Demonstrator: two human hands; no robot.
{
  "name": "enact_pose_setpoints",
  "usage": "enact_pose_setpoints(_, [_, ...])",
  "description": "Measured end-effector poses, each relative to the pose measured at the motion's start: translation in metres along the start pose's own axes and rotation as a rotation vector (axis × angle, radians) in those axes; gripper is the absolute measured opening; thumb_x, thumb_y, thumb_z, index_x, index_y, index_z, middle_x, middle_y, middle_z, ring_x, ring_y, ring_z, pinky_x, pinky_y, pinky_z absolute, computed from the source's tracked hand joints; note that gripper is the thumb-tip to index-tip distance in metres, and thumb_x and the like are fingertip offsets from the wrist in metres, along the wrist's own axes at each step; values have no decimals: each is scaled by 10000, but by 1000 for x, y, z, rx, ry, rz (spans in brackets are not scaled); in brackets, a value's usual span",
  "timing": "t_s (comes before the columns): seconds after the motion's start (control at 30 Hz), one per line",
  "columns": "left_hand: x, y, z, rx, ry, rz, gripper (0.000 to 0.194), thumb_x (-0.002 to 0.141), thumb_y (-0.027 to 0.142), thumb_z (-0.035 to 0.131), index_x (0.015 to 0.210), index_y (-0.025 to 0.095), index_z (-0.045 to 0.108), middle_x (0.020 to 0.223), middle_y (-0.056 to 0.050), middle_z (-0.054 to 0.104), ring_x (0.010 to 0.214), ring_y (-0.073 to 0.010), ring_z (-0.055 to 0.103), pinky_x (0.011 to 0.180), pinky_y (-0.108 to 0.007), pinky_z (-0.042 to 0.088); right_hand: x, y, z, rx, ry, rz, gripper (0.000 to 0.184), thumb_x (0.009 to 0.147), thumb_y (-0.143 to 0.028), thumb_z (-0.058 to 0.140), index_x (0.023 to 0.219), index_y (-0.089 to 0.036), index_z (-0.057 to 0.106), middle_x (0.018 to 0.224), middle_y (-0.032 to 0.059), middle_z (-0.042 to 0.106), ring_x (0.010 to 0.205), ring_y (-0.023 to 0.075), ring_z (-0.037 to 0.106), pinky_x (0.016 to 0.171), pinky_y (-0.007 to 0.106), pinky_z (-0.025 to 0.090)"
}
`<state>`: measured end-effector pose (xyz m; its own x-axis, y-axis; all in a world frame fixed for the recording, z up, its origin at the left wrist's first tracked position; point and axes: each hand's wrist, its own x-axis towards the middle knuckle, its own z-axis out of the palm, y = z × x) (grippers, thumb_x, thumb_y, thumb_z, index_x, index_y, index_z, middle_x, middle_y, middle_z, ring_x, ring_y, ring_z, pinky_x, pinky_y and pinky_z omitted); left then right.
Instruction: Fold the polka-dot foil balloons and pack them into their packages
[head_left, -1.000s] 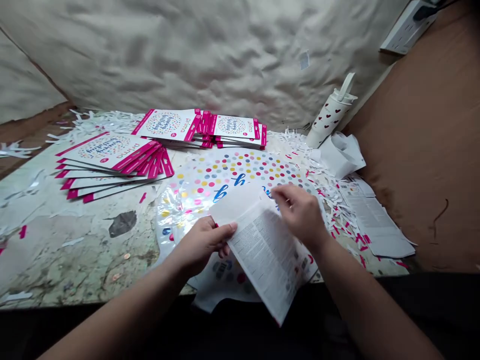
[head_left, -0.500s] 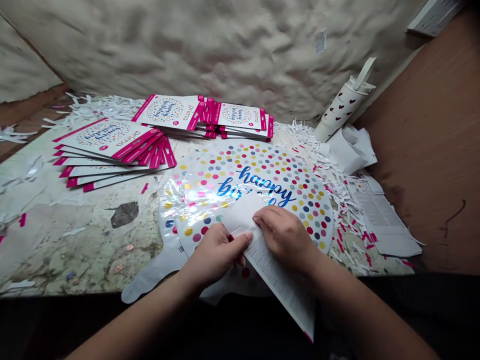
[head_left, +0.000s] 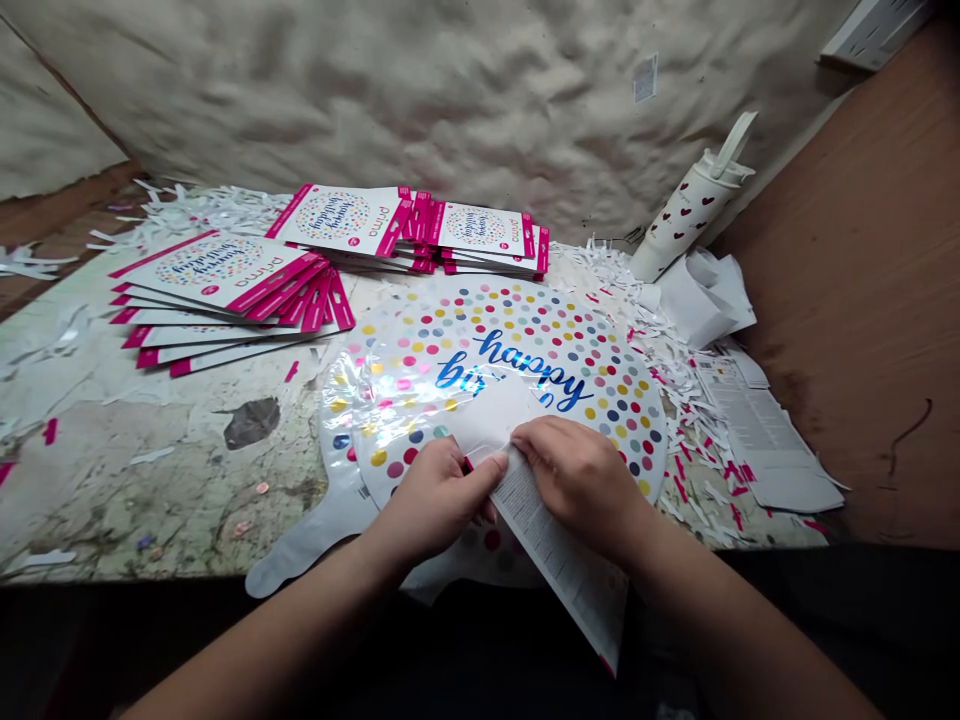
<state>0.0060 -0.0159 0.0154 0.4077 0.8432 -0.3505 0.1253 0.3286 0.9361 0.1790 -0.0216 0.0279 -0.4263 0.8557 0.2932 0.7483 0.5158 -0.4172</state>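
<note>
Between my two hands is a printed paper packet (head_left: 559, 560), tilted, with fine text on its side and a white flap (head_left: 491, 410) standing up at its top end. My left hand (head_left: 450, 490) is closed on the packet's left edge, thumb on top. With its fingertips pinched together, my right hand (head_left: 574, 465) grips the packet at the base of the flap. Beneath both hands lie flat foil balloons (head_left: 600, 350) with coloured dots and blue "happy birthday" lettering, partly covered by the hands and packet. A pale balloon tail (head_left: 300, 550) points to the lower left.
Fanned stacks of pink-edged packets (head_left: 225, 275) lie at the back left, with more packets (head_left: 480, 230) at back centre. A white tumbler with hearts (head_left: 690, 215) leans at the right by crumpled paper (head_left: 705, 295). Shredded paper strips (head_left: 690, 420) and flattened card (head_left: 780, 450) lie on the right.
Both hands stay on the packet in nearly the same place. Its lower end has shifted slightly up and left, and the view has moved a little.
</note>
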Motion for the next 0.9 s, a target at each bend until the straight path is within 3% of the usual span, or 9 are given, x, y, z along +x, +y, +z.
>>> enact_pose_setpoints(0.13, [1,1,0,-20,-1,-34,298,770,379,577,621,121,597,474,2,576,421,-104,511,431,-192,402,2,-2,3,104,-30,30,154,873,-153,448,914,-180,595,856,54,665,812,167,610,747,271,475])
enact_pose_setpoints(0.3, [1,1,-3,-1,12,-49,290,750,375,609,614,119,614,459,-3,583,414,-110,515,435,-198,408,1,17,5,-197,122,-8,194,846,-115,403,827,-155,592,827,106,625,824,222,580,740,331,467])
enact_pose_setpoints(0.47, [5,-8,-19,-111,226,-141,284,730,310,619,535,104,609,422,-23,578,386,-92,501,410,-174,385,-19,74,-45,-592,276,608,244,839,-178,412,986,-109,595,968,185,616,915,325,582,736,459,480])
enact_pose_setpoints(0.5, [5,-10,-19,-171,261,-162,280,732,294,613,531,100,609,440,-33,593,398,-88,510,417,-166,390,-23,75,-51,-597,251,628,305,834,-231,453,1089,-106,564,1077,200,595,994,347,562,772,481,477])
enact_pose_setpoints(0.57, [3,-13,-13,-285,279,-164,256,752,293,598,594,94,630,528,-54,642,471,-97,562,472,-164,433,-28,59,-48,-488,116,456,561,791,-341,545,1291,-116,426,1296,187,489,1156,353,480,874,488,461])
enact_pose_setpoints(0.63, [-4,-13,-6,-281,197,-99,236,779,321,591,722,100,650,642,-64,677,581,-123,614,570,-194,486,-28,33,-27,-333,-39,173,731,752,-357,586,1383,-118,304,1400,151,395,1245,326,408,958,465,431])
enact_pose_setpoints(0.73, [-15,-7,-10,41,56,99,253,801,341,595,955,143,626,762,-51,678,673,-157,630,615,-244,515,-19,8,8,-298,48,10,558,776,-128,463,1329,-80,409,1320,170,492,1198,304,470,960,466,432])
enact_pose_setpoints(0.87, [-15,-1,-50,734,450,705,456,778,225,622,1214,227,488,1179,-91,580,1031,-244,573,852,-376,490,-7,26,18,-100,245,-221,379,825,-84,430,1168,-147,578,1138,124,631,1081,234,564,910,402,478])
enact_pose_setpoints(0.9, [-12,-2,-60,914,458,851,462,790,184,596,1232,248,478,1260,-83,535,1129,-259,517,944,-418,432,-7,32,17,-57,274,-271,342,837,-112,459,1150,-155,589,1123,121,634,1071,230,568,902,402,482])
